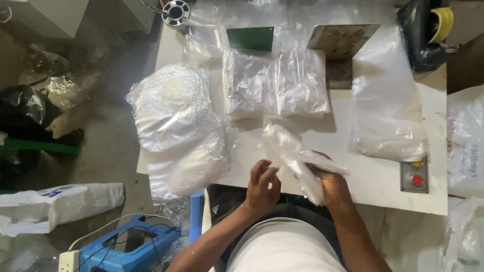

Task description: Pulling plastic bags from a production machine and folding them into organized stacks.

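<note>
Both forearms reach up from the bottom of the view to the near edge of a white bench. Right hand has its fingers closed round the lower end of a clear plastic bag, which rises slantwise toward the middle of the bench, crumpled and twisted. Left hand sits just beside it, fingers loosely curled and touching the bag's near side; whether they pinch the film cannot be told. By the look of it the bag is very light, limp and slippery, with no stiffness of its own; it would likely be best pinched at an edge or the mouth. Behind it, two flat bag stacks lie side by side mid-bench. A heaped bag pile overhangs the left edge, and a large flat bag lies toward the right edge. A small box with a red button sits at the near right corner.
</note>
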